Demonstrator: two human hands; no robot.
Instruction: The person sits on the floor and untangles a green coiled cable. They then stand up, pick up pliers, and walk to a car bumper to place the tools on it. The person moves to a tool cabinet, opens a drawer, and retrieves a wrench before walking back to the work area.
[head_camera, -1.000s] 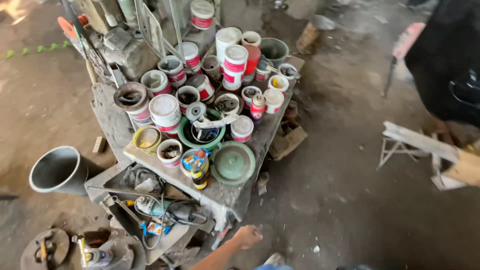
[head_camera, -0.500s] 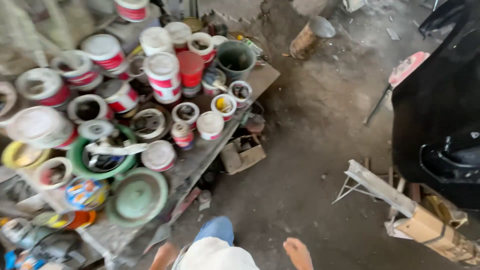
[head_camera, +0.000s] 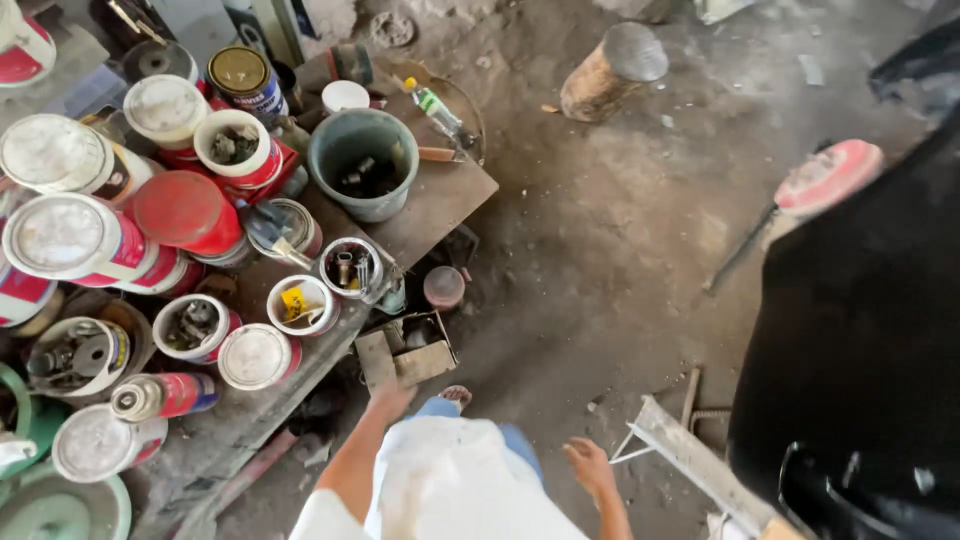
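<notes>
- The person stood at the near right corner of a crowded wooden table (head_camera: 440, 200) and looked straight down.
- The left hand (head_camera: 390, 397) reached down and forward, toward a small open cardboard box (head_camera: 405, 355) on the dirt floor, just under the table's edge. The hand was right at the box's near side; it could not be told if it touched. Its fingers could not be seen well, so it could not be told if they were spread or closed.
- The right hand (head_camera: 590, 465) hung low at the person's side, well apart from the box. Its fingers were loosely spread and it held nothing.
- The table was packed with cans and tubs standing upright, side by side, likely so that many could fit. Some had lids on. Open ones, like the small tin of bolts (head_camera: 350, 266), showed metal bits inside.
- A big grey bucket (head_camera: 363, 165) stood at the far right of the table.
- A wooden log stump (head_camera: 612, 72) lay far off on the floor.
</notes>
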